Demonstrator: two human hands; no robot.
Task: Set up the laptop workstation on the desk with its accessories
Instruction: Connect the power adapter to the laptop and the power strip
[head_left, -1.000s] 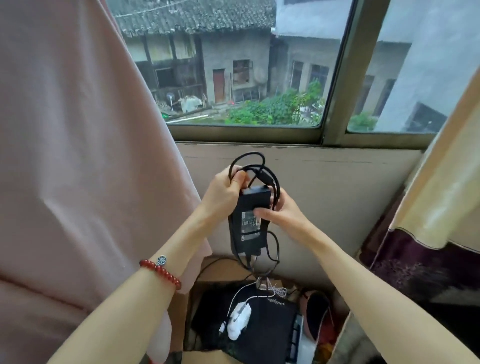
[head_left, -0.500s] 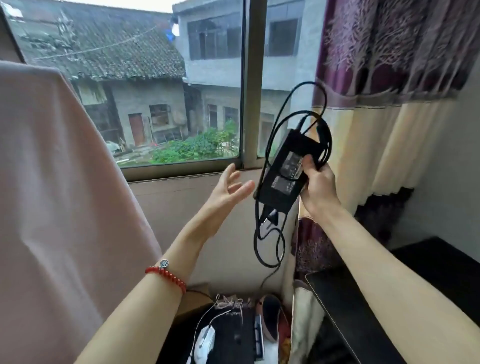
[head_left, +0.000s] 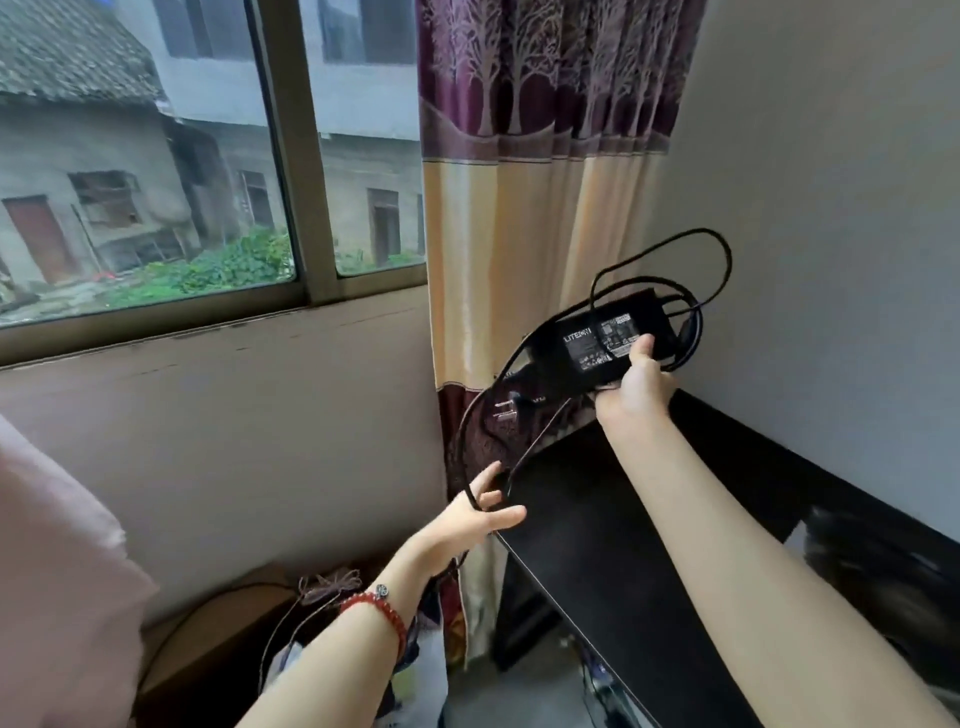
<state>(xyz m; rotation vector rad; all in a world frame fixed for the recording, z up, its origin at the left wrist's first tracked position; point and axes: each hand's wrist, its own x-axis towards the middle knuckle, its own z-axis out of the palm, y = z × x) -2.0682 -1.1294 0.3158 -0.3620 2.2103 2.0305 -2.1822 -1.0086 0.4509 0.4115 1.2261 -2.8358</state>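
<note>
A black laptop power adapter (head_left: 602, 340) with a white label is held in the air above the far end of the black desk (head_left: 597, 525), gripped from below by my right hand (head_left: 635, 387). Its black cable (head_left: 722, 270) loops above and behind the brick and hangs down to the left, with the metal plug (head_left: 505, 411) dangling in front of the curtain. My left hand (head_left: 475, 519) is lower, at the desk's left edge, fingers spread, with a loop of the hanging cable running across its fingers.
A purple and cream curtain (head_left: 524, 218) hangs behind the desk's far end, beside the window (head_left: 156, 171). A grey wall borders the desk on the right. A cardboard box (head_left: 208, 639) and tangled thin wires (head_left: 327, 582) lie on the floor at lower left. Pink fabric (head_left: 57, 587) fills the left edge.
The view has swung right to the desk. My right hand has carried the adapter right and over the desk end. My left hand has let go of the brick and dropped to the hanging cable.
</note>
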